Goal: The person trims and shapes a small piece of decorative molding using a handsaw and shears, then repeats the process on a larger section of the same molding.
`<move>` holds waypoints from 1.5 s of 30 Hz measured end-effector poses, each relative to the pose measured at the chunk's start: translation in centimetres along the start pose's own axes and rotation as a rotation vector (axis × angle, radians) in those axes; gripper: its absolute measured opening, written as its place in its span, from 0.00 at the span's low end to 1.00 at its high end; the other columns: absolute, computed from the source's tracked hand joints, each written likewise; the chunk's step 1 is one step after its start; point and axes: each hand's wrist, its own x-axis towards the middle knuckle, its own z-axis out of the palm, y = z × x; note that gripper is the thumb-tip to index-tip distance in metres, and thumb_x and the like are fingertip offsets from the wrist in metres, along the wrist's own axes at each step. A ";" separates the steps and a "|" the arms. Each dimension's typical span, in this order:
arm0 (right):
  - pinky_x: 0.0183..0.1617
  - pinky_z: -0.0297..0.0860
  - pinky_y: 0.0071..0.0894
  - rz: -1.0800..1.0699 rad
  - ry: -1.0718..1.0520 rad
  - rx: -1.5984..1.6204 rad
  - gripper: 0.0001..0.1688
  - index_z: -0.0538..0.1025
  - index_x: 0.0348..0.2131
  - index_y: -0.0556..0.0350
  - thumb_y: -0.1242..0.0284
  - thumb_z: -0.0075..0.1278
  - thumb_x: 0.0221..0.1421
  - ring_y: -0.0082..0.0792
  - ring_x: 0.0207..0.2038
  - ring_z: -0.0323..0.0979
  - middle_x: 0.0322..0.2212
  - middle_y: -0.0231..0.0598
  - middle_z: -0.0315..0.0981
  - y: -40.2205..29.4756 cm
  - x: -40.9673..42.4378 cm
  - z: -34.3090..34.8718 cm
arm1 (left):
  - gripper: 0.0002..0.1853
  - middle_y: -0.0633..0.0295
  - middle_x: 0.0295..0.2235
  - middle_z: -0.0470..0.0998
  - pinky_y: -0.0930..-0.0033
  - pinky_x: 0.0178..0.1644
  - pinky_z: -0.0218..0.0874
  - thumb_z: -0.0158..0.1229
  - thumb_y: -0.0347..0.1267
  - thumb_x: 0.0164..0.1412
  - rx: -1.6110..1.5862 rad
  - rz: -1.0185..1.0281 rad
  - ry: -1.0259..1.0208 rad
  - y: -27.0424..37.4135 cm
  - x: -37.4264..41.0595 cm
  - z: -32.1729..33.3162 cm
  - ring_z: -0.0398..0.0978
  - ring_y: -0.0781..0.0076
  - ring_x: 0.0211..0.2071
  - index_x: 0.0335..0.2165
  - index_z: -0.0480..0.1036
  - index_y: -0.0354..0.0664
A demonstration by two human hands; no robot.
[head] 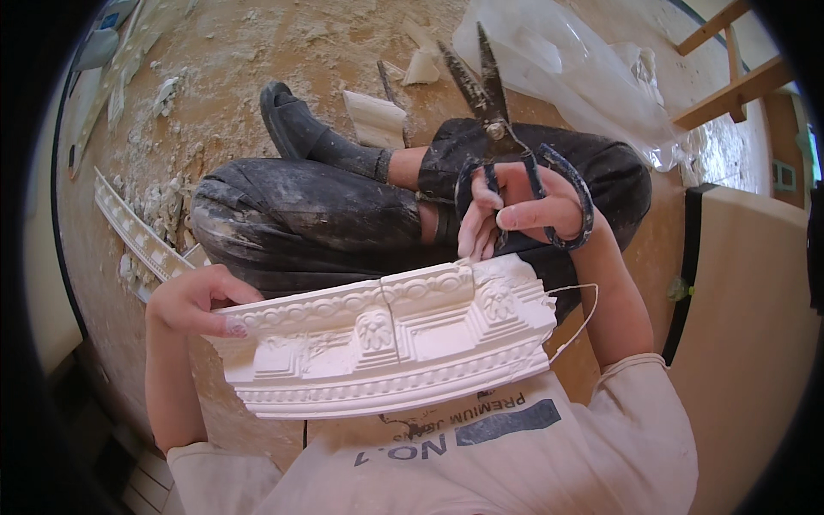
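Across my lap lies a white plaster cornice moulding [386,341] with rosette blocks, a beaded band and an oval chain along its upper edge. A thin crack or joint line runs down its middle. My left hand [203,301] grips its left end, thumb on the front face. My right hand [524,206] has its fingers through the handles of large, worn scissors [492,125], whose blades stand apart and point away from me. The fingertips of that hand are close to the moulding's top edge; whether they touch it I cannot tell. A thin loop of fibre [595,302] sticks out from the moulding's right end.
Plaster crumbs and dust cover the brown floor [212,58]. A cornice strip [138,235] lies at left, a plaster fragment [374,119] beyond my legs. Clear plastic sheeting [553,58] lies at upper right near a wooden frame [734,93]. A pale panel [740,270] with a dark edge is at right.
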 end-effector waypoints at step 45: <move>0.42 0.69 0.21 0.154 0.193 0.005 0.25 0.66 0.28 0.50 0.80 0.70 0.39 0.26 0.35 0.75 0.31 0.41 0.80 2.8 -0.9 2.8 | 0.44 0.25 0.48 0.77 0.57 0.58 0.68 0.51 0.50 0.57 -0.554 0.171 0.130 -4.0 1.6 1.5 0.80 0.39 0.50 0.48 0.71 0.07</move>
